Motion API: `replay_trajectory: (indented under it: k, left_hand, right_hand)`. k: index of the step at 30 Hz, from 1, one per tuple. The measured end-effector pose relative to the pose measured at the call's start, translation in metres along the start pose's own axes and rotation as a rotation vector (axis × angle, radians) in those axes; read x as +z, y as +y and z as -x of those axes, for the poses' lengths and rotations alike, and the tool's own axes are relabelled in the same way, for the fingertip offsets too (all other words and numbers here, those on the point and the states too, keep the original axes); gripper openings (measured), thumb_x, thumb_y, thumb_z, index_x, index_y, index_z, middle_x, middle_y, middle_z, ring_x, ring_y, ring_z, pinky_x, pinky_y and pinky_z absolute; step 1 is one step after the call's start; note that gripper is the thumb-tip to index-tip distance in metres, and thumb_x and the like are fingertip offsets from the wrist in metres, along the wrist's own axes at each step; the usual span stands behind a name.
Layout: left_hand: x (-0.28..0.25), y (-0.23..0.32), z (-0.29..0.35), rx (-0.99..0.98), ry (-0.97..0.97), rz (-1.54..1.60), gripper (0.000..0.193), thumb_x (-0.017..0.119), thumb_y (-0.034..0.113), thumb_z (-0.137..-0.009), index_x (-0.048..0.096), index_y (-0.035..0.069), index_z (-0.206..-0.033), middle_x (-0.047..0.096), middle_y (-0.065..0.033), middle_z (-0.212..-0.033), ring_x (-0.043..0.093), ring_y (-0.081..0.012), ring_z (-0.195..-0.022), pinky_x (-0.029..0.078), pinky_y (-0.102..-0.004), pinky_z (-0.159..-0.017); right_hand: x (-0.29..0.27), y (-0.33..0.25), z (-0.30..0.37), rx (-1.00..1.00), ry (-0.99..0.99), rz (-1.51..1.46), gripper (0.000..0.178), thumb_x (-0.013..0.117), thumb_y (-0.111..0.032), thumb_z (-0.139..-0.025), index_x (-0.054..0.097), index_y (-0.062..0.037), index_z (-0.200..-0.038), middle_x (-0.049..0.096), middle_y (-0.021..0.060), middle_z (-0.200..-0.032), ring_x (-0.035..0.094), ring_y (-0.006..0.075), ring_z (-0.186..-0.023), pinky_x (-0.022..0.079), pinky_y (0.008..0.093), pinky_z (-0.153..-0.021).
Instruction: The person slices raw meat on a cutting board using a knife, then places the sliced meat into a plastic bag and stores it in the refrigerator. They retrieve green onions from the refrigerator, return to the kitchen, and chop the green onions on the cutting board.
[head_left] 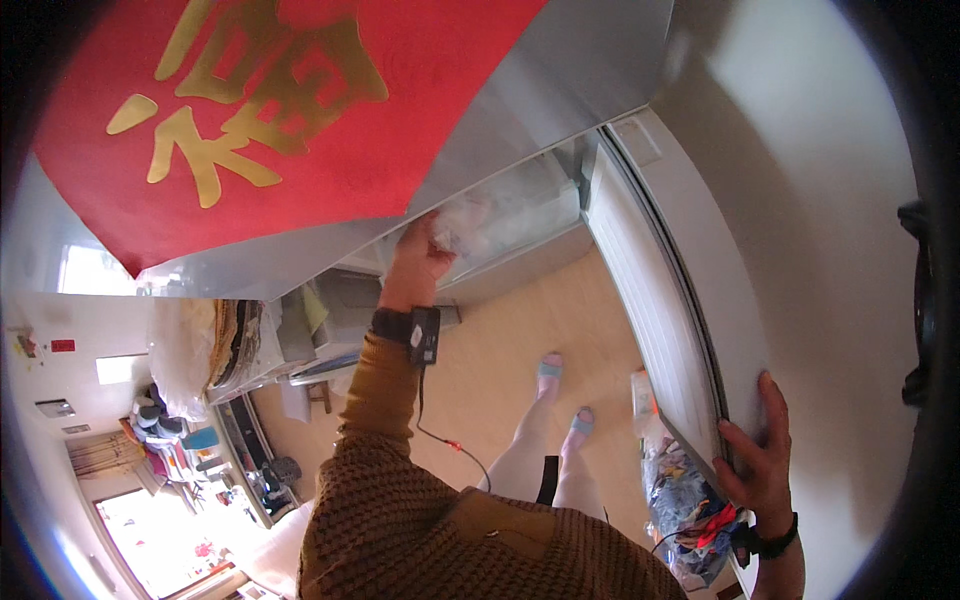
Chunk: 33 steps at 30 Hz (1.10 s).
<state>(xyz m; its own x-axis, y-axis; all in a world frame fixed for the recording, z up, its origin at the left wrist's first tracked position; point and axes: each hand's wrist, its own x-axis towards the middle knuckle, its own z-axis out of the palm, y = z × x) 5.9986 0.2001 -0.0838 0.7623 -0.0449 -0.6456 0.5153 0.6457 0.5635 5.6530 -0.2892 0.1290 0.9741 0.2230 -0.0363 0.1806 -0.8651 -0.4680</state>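
A refrigerator's lower door (650, 290) stands swung open, its ribbed white inner side facing left. My right hand (762, 455) grips the free edge of this door, with the thumb and fingers wrapped round it. Below the upper door, my left hand (425, 250) reaches into the lower compartment (545, 205). Its fingers are curled on a whitish, see-through plastic bag (462, 222); what the bag holds is blurred. The upper door (590, 60) is closed and hides part of the compartment above my left hand.
A red paper sheet (400, 130) with gold lettering hangs on the upper door. Under the open door's edge stands a clear bag of colourful cloth (685, 490). My slippered feet (565, 390) stand on the tan floor (490, 370). Stacked household things (240, 340) lie at the left.
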Motion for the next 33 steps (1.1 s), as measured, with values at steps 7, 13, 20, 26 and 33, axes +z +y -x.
replay_trajectory:
  k: [7, 13, 20, 26, 33]
  left_hand:
    - [-0.023, 0.022, 0.009, 0.355, 0.212, -0.83, 0.046, 0.072, 0.028, -0.088, 0.061, 0.009, -0.129, 0.064, -0.0098, -0.133, 0.06, -0.0261, -0.122, 0.047, -0.0424, -0.102]
    - [-0.082, 0.019, -0.088, 0.98, 0.331, -2.031, 0.053, 0.074, 0.019, -0.075, 0.063, 0.01, -0.127, 0.063, -0.0152, -0.133, 0.064, -0.0291, -0.115, 0.053, -0.0414, -0.092]
    - [-0.037, 0.009, -0.054, 0.132, 0.017, -0.903, 0.031, 0.067, 0.026, -0.091, 0.066, 0.008, -0.116, 0.069, -0.011, -0.102, 0.065, -0.0241, -0.099, 0.055, -0.0387, -0.085]
    - [-0.018, -0.009, 0.028, 0.405, -0.109, -1.351, 0.025, 0.059, 0.028, -0.1, 0.066, 0.005, -0.108, 0.07, -0.012, -0.097, 0.066, -0.0191, -0.089, 0.055, -0.0368, -0.081]
    - [-0.024, -0.071, 0.045, -0.036, -0.297, -0.046, 0.031, 0.043, 0.011, -0.105, 0.054, -0.014, -0.12, 0.056, -0.0277, -0.137, 0.057, -0.0327, -0.13, 0.046, -0.041, -0.114]
  right_hand:
    - [0.004, -0.008, -0.001, 0.025, 0.032, 0.001, 0.041, 0.078, -0.017, -0.066, 0.073, -0.013, -0.106, 0.032, 0.0294, -0.158, 0.039, 0.0541, -0.14, 0.04, 0.061, -0.111]
    - [0.008, -0.01, -0.002, 0.069, 0.028, -0.015, 0.038, 0.076, -0.02, -0.067, 0.074, -0.0132, -0.104, 0.035, 0.0299, -0.157, 0.041, 0.0549, -0.138, 0.042, 0.0601, -0.109]
    - [0.009, -0.012, -0.001, 0.093, 0.041, -0.032, 0.036, 0.078, -0.021, -0.065, 0.075, -0.0137, -0.101, 0.035, 0.0299, -0.157, 0.04, 0.0556, -0.138, 0.042, 0.059, -0.109]
    - [0.011, -0.017, -0.002, 0.067, 0.05, -0.055, 0.041, 0.079, -0.016, -0.066, 0.073, -0.0168, -0.106, 0.035, 0.0297, -0.156, 0.04, 0.0564, -0.138, 0.042, 0.0611, -0.108]
    - [0.014, -0.028, 0.001, 0.065, 0.024, -0.018, 0.044, 0.079, -0.018, -0.071, 0.07, -0.0184, -0.114, 0.029, 0.0294, -0.159, 0.035, 0.0554, -0.141, 0.038, 0.0643, -0.11]
